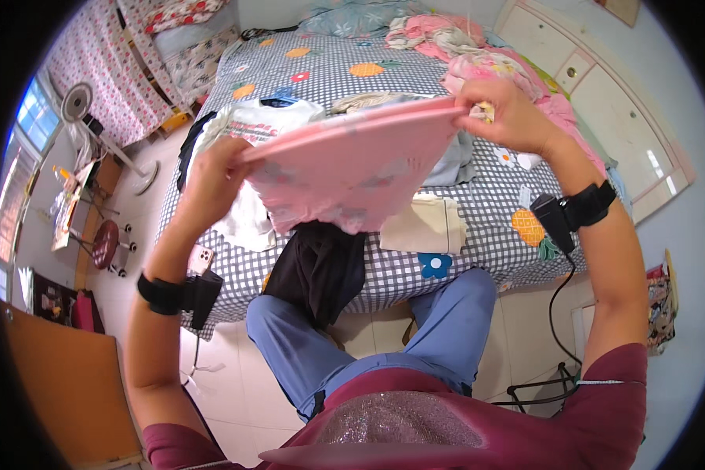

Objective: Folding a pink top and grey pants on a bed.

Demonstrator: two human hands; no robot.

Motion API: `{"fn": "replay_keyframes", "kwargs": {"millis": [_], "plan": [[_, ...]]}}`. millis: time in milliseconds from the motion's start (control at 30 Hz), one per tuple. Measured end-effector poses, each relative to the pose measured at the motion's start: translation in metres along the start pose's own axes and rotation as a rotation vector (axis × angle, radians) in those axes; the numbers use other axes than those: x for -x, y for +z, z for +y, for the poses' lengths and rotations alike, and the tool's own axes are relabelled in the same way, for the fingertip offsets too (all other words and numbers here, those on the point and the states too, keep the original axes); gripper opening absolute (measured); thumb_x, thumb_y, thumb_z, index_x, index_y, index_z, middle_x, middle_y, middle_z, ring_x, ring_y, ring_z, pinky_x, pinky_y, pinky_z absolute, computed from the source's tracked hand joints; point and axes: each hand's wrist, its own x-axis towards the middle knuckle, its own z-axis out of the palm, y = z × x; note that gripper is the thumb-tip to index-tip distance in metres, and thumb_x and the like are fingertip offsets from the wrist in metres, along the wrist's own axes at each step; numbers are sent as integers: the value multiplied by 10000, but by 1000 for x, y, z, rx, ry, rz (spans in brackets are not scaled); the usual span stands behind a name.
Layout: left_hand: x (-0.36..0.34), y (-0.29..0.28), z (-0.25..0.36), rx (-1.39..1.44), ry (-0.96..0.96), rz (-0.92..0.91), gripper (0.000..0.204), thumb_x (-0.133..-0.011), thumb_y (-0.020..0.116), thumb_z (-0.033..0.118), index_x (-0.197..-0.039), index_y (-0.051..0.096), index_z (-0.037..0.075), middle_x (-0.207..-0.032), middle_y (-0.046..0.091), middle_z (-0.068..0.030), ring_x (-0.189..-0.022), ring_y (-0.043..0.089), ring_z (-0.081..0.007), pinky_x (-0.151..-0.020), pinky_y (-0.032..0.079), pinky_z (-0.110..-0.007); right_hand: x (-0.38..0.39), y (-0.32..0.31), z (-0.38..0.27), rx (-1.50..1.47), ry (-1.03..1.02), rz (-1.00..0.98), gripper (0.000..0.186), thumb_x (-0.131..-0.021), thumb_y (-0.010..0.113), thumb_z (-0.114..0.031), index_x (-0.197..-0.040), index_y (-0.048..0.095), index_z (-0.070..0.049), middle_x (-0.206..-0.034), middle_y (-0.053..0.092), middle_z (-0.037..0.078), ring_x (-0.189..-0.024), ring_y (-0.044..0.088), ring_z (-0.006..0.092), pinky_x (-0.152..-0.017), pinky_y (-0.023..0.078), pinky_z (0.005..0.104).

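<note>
A pink garment point(352, 172) with a faint grey print hangs stretched between my hands above the bed; I cannot tell its exact kind. My left hand point(215, 176) pinches its left upper corner. Higher up, my right hand point(505, 113) grips the opposite corner, so the top edge slants upward to the right. Behind and beneath it lie a white printed shirt point(278, 117) and a grey-blue garment point(450, 163), both partly hidden. A black garment point(317, 266) drapes over the bed's front edge. To its right rests a folded cream cloth point(427, 225).
The bed has a checked spread point(489, 235) with pineapples and flowers. A crumpled pink blanket point(552, 110) lies at its right side, near a white headboard point(603, 102). A phone point(201, 258) lies at the left edge. Beyond stand a fan point(78, 102) and a stool point(106, 241).
</note>
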Motion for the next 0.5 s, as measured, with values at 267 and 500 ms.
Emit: {"fn": "replay_keyframes", "kwargs": {"millis": [267, 500], "plan": [[-65, -44, 47, 353, 231, 32, 228, -920, 501, 172, -955, 589, -36, -877, 541, -13, -774, 498, -78, -724, 398, -197, 32, -65, -8, -380, 204, 104, 126, -764, 622, -30, -739, 498, -36, -784, 548, 12, -764, 528, 86, -687, 447, 240], [-79, -28, 67, 324, 69, -50, 225, -911, 531, 209, -938, 627, 7, -760, 564, 39, -727, 486, -28, -654, 381, -176, 77, -82, -18, -597, 407, 156, 133, -774, 608, 5, -784, 490, -56, -750, 515, -43, -725, 489, 24, -645, 403, 179]]}}
